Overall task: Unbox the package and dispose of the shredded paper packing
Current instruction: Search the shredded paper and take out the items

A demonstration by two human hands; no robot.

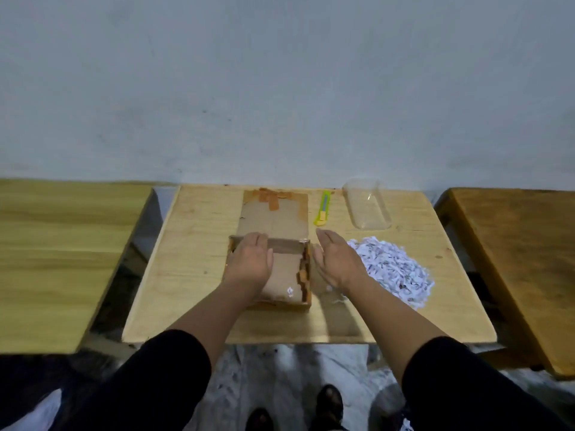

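An open cardboard box [286,275] lies in the middle of the light wooden table [193,244], its lid flap [275,217] folded back flat toward the wall. Only a small white scrap shows on the box floor. My left hand [250,259] reaches into the left half of the box, palm down, fingers slightly curled, nothing visibly held. My right hand [337,259] hovers just outside the box's right wall, fingers together and extended, holding nothing. A heap of white shredded paper [395,272] sits on the table right of that hand.
A yellow-green utility knife [323,208] lies beyond the box's right side. A clear plastic container [367,203] lies on its side at the back right. Other wooden tables stand left [62,250] and right [513,259], with gaps between. The wall is close behind.
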